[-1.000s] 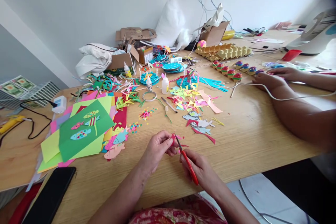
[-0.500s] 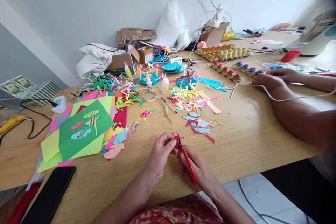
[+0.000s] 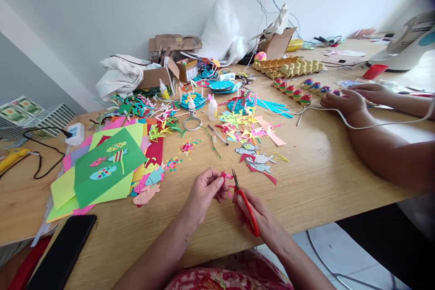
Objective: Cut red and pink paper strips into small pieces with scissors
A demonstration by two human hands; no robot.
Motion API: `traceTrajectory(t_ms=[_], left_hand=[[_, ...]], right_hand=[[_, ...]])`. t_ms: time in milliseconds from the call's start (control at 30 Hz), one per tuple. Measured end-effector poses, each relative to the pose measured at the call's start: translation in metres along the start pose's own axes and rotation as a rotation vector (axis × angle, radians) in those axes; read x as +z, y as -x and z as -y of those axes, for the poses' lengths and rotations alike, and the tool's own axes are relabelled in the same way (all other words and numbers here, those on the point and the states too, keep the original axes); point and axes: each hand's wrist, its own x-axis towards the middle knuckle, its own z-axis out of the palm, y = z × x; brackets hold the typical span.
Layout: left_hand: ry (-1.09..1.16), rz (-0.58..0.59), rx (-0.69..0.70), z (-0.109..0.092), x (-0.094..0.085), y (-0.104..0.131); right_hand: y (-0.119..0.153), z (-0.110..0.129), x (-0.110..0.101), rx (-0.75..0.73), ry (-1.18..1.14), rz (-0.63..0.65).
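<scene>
My left hand (image 3: 208, 192) pinches a small piece of red paper (image 3: 224, 176) between thumb and fingers, low over the table's front part. Close on its right, my right hand (image 3: 251, 208) is closed round red-handled scissors (image 3: 250, 215), whose dark blades point up and away from me. The blades are a little apart from the paper. Small pink-red scraps (image 3: 230, 194) show between the two hands. Just beyond lie grey-blue paper fish (image 3: 260, 159) with dark red paper strips (image 3: 263, 174) around them.
Coloured paper sheets (image 3: 108, 167) with paper fish lie left, behind a black phone (image 3: 63, 251). Glue bottles (image 3: 212, 109), paper scraps (image 3: 234, 122) and confetti (image 3: 187, 146) spread across the middle. At right, another person's hands (image 3: 350, 99) touch painted egg-carton pieces (image 3: 299, 95); a white cable (image 3: 353, 124) crosses their arm.
The scissors have drawn back to the right, away from the red paper. My left hand has shifted slightly left with the paper. The other person's hand has moved slightly left.
</scene>
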Motion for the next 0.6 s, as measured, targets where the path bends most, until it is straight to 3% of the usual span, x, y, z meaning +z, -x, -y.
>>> traceTrajectory(t_ms=[167, 333, 600], left_hand=[[-0.178, 0.006, -0.015, -0.008, -0.012, -0.002], [-0.32, 0.093, 0.023, -0.008, -0.019, -0.001], [-0.246, 0.045, 0.001, -0.006, -0.026, 0.008]], right_hand=[[-0.018, 0.011, -0.003, -0.097, 0.003, -0.155], [-0.035, 0.024, 0.005, -0.148, -0.017, -0.143], [-0.044, 0.025, 0.016, -0.152, -0.095, -0.211]])
